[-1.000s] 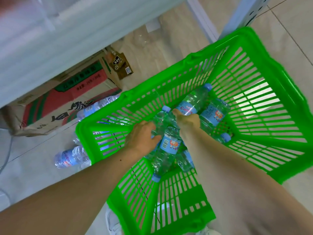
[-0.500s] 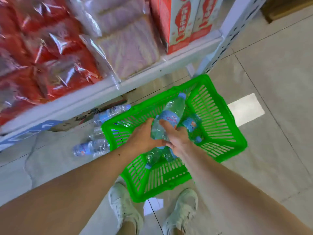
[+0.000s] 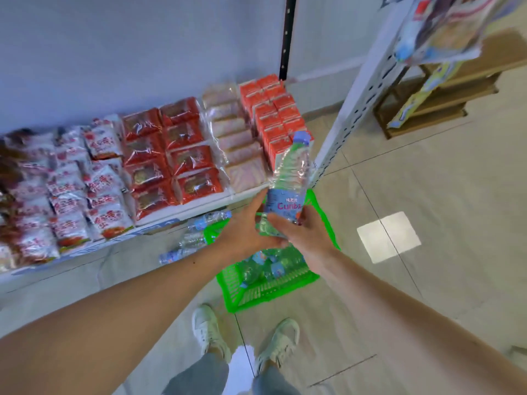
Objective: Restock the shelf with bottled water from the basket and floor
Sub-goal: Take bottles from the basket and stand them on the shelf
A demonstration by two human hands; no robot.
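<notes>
Relative to the green basket (image 3: 273,289): one water bottle (image 3: 289,178) is held upright above it by two hands, the left hand (image 3: 242,235) and the right hand (image 3: 306,235); three bottles on the floor (image 3: 196,238) lie just to its left, and several more lie inside it, too tangled to count. Behind it one shelf (image 3: 159,220) carries four kinds of goods: white-and-red packets, red packs, pale wrapped packs and orange-red cartons (image 3: 273,115). Two white shoes (image 3: 211,332) stand just in front of it.

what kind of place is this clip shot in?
Likely a small grocery shop: a white metal shelf stocked with rows of red snack packets, a green plastic shopping basket of water bottles on the tiled floor.
</notes>
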